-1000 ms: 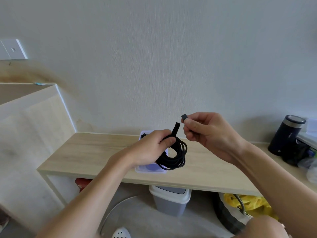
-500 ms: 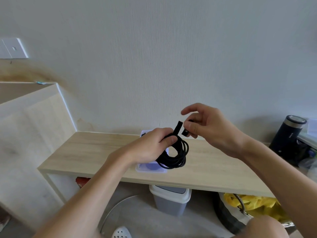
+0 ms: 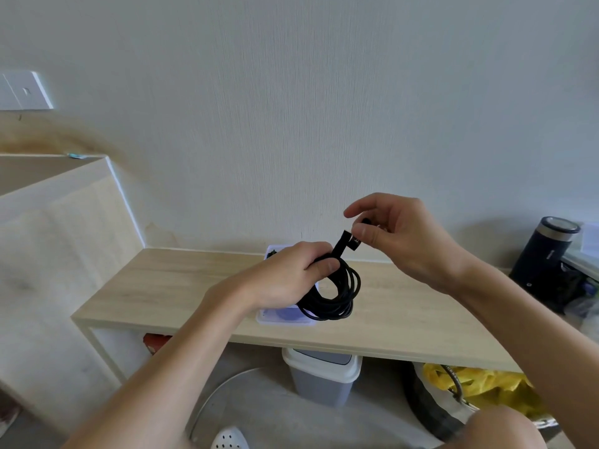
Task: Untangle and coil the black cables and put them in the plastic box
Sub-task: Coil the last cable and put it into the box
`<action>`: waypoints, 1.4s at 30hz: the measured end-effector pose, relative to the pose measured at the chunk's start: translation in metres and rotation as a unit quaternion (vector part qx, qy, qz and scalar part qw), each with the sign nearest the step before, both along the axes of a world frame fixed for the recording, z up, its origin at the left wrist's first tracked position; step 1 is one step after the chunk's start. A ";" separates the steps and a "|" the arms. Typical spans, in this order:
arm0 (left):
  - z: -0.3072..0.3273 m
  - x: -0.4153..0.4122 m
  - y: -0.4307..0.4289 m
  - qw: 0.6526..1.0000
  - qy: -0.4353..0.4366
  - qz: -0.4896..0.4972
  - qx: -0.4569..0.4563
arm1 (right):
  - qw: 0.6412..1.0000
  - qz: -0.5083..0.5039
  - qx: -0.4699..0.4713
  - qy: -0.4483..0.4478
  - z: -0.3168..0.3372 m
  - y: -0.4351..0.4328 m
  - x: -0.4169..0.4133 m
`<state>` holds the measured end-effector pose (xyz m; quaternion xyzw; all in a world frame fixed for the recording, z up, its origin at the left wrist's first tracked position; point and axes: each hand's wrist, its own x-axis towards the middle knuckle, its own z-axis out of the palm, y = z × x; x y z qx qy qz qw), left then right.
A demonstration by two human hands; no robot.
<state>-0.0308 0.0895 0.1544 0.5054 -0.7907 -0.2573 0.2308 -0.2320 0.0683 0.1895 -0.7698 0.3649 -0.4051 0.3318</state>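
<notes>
L hand: fingers + thumb curled round the top of the cable coil, holding it up in the air.
Coil: several neat loops, hanging just above and in front of the box from where I look; not in it yet.
R hand: thumb + a finger pinch the plug end, index lifted clear. A short black tab sticks up from the coil right beside it. Strap or 2nd plug, can't tell.
Box: clear plastic, on the wooden table, mostly hidden behind my L hand + coil. There's a dark bit at its far edge, prob another cable, not sure.
Done, I reckon: this cable is untangled + coiled.
Left to do: secure the loose end, lower the coil into the box. No other loose cables visible on the table.
Far R: dark flask by the wall, not part of the job.
</notes>
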 end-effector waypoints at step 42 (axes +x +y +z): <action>0.012 -0.016 0.023 0.992 0.106 -0.072 -0.022 | 0.947 0.024 0.279 -0.159 -0.042 -0.013 -0.001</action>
